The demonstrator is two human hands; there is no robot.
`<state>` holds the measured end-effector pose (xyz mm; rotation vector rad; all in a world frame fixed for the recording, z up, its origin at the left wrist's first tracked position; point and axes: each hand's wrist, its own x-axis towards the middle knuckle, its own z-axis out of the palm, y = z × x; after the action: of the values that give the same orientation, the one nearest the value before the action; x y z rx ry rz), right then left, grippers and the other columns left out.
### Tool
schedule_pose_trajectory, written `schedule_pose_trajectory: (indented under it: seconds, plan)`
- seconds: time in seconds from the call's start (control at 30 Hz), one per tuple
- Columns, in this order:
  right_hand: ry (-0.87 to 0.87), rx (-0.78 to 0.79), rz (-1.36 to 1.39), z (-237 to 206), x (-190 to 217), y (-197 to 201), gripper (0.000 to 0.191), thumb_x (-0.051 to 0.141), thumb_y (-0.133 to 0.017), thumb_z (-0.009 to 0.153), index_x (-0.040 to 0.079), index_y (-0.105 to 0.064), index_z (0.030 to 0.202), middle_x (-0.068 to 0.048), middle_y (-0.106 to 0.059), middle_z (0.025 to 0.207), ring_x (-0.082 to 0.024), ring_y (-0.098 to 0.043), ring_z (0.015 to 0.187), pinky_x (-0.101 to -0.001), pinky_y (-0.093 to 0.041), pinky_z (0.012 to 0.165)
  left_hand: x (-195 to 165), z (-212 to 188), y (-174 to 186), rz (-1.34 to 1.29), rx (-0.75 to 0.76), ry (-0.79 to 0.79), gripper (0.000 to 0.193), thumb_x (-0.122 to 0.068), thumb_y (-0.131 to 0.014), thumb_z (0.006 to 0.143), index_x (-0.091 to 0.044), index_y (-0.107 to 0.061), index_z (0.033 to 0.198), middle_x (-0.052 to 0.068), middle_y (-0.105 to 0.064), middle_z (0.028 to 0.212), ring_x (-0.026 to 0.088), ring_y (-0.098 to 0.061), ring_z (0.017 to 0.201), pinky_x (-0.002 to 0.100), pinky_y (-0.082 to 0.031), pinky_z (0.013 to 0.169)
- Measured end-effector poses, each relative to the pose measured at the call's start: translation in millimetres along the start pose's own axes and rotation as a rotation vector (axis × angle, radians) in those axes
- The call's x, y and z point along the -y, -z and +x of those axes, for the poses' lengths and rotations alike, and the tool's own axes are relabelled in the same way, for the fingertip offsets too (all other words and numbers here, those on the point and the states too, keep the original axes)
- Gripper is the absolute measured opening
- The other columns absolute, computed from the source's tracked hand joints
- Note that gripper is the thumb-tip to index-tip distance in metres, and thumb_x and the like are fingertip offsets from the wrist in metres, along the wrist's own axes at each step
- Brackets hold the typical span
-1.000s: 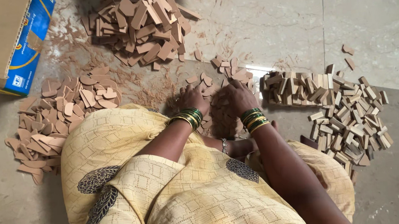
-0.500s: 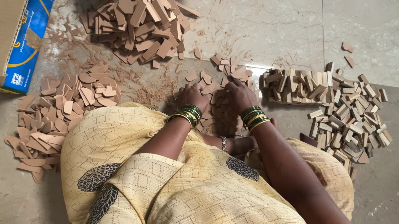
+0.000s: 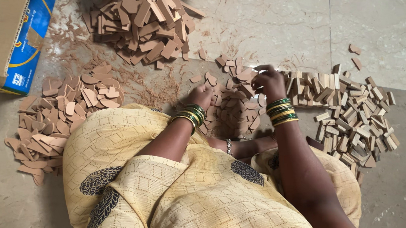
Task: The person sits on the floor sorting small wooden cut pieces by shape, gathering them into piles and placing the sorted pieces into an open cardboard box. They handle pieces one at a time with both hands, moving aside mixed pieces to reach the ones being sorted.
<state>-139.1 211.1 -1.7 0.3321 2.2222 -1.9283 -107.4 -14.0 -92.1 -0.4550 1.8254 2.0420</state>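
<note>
- Two hands worked low over the floor (image 3: 263, 22), in a small heap of brown pieces (image 3: 231, 109) just in front of the person's knees.
- Left hand (image 3: 202, 95) rested knuckles-up on the heap's near-left edge; whether its fingers had closed on a piece could not be told.
- Right hand (image 3: 268, 81) was raised slightly at the heap's right edge, fingertips pinched together — it seemed to grasp a small piece, though blur hid it.
- Sorted lots lay around: rounded flat pieces (image 3: 63, 115) toward the floor's left side, a long-strip pile (image 3: 143, 24) at the far edge, pale blocks (image 3: 352, 112) to the right.
- Judged from this, the sorting would go best one piece per pinch, lifted clear before moving — dragging would scatter the heap into its neighbours.
- Cardboard box (image 3: 1, 40) sat in the far-left corner.
</note>
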Motion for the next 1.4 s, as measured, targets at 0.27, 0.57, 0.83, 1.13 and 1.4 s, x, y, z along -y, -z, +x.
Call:
schedule_pose_trajectory:
  seconds: [0.27,0.57,0.83,1.13,1.4]
  plan:
    - [0.636,0.340,-0.770,-26.9,0.5,-64.1,0.032,0.010,-0.075,0.086,0.007,-0.069,0.117,-0.010,-0.071,0.111,-0.028,-0.067,0.101,-0.0405,-0.056,0.087,-5.2,-4.2,-3.4,-0.690,0.202,0.438,0.040,-0.041,-0.047,0.100,-0.004,-0.058,0.111,0.012,-0.072,0.090,0.028,-0.069,0.082,0.045,-0.064,0.066]
    - [0.641,-0.027,-1.026,35.0,2.9,-83.9,0.042,0.012,-0.066,0.082,0.010,-0.069,0.124,-0.016,-0.063,0.131,-0.040,-0.054,0.122,-0.0525,-0.044,0.099,13.5,11.2,-10.5,-0.049,0.372,0.329,0.034,-0.030,-0.050,0.099,-0.002,-0.063,0.113,0.017,-0.066,0.077,0.027,-0.068,0.054,0.035,-0.049,0.043]
    - [0.340,0.082,-1.506,65.4,33.8,-146.1,0.031,0.016,-0.062,0.093,0.023,-0.070,0.122,-0.002,-0.064,0.130,-0.025,-0.056,0.126,-0.0467,-0.040,0.114,21.8,15.4,-13.3,0.281,0.301,0.144,0.042,-0.035,-0.056,0.094,-0.001,-0.074,0.111,0.011,-0.072,0.087,0.027,-0.073,0.076,0.035,-0.059,0.053]
    - [0.562,0.157,-1.285,36.2,16.8,-136.8,0.025,0.020,-0.061,0.086,0.015,-0.065,0.110,-0.009,-0.062,0.117,-0.032,-0.055,0.118,-0.0494,-0.040,0.100,9.6,9.9,-14.0,0.215,0.167,0.320,0.035,-0.031,-0.054,0.092,-0.008,-0.062,0.117,0.006,-0.067,0.078,0.026,-0.069,0.071,0.039,-0.058,0.049]
    - [0.470,0.169,-1.126,23.2,15.2,-73.1,0.023,0.032,-0.080,0.078,0.013,-0.070,0.087,-0.007,-0.070,0.092,-0.029,-0.064,0.094,-0.0490,-0.048,0.087,6.7,11.7,-6.3,0.038,0.117,0.229,0.022,-0.028,-0.055,0.095,-0.008,-0.062,0.103,0.003,-0.065,0.073,0.017,-0.063,0.057,0.032,-0.050,0.046]
